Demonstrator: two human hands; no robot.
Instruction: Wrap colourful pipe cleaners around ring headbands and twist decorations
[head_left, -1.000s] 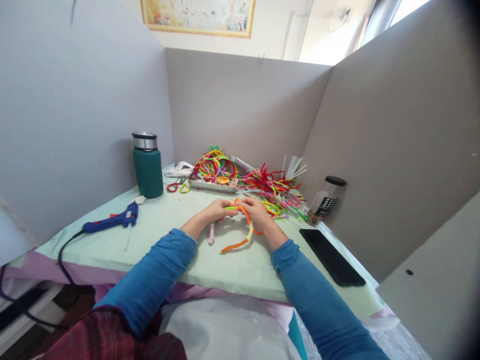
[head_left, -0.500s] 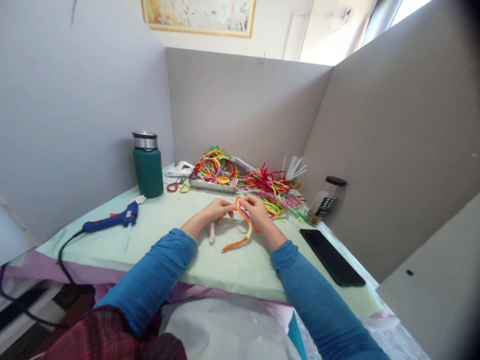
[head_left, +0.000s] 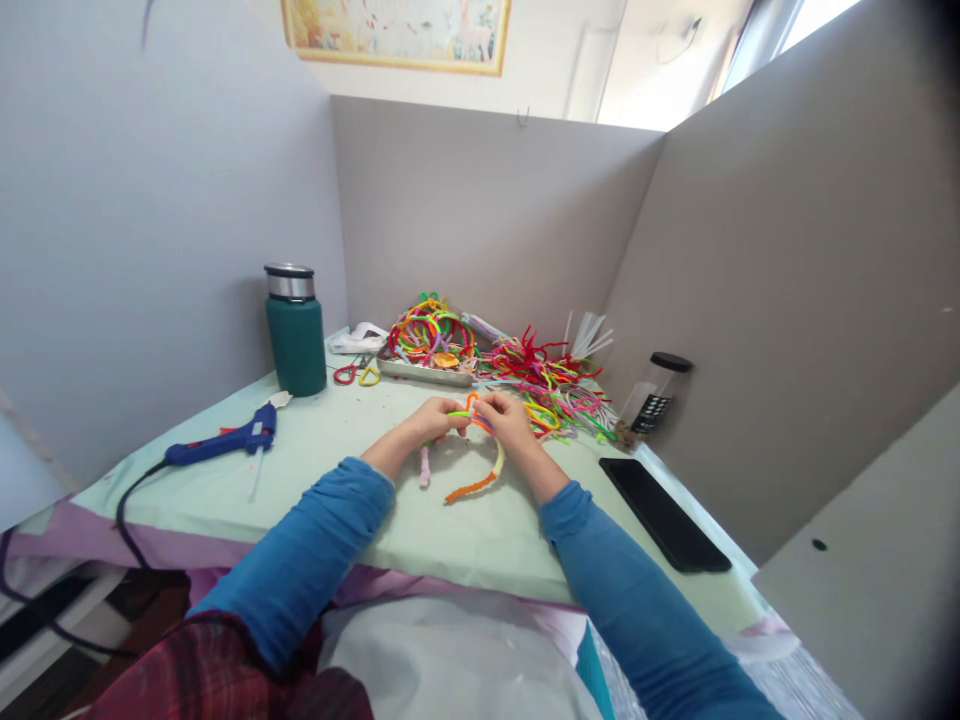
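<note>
1 fuzzy band (head_left: 499,459) between left hand (head_left: 438,417) and right hand (head_left: 511,420)

pipe-cleaner band (head_left: 474,488): middle partly hidden | wall picture (head_left: 397,32): top cut off

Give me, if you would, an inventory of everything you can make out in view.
Pipe-cleaner piece: one, multicoloured, centre, held
Metal tray: one, silver, back centre
Pipe-cleaner rings: several, mixed colours, in the tray
Loose pipe cleaners: many, mixed colours, back right
Thin sticks: several, whitish, back right
Small loops: two, red and yellow, left of the tray
Insulated bottle: one, green, back left
Glue gun: one, blue, left
Phone: one, black, right
Lidded jar: one, clear and black, right
Tablecloth: one, pale green, centre
Partitions: three, grey, sides and back
Framed picture: one, gold-framed, top
Sleeves: two, blue, near side
Left hand: one, bare, centre
Right hand: one, bare, centre
</note>
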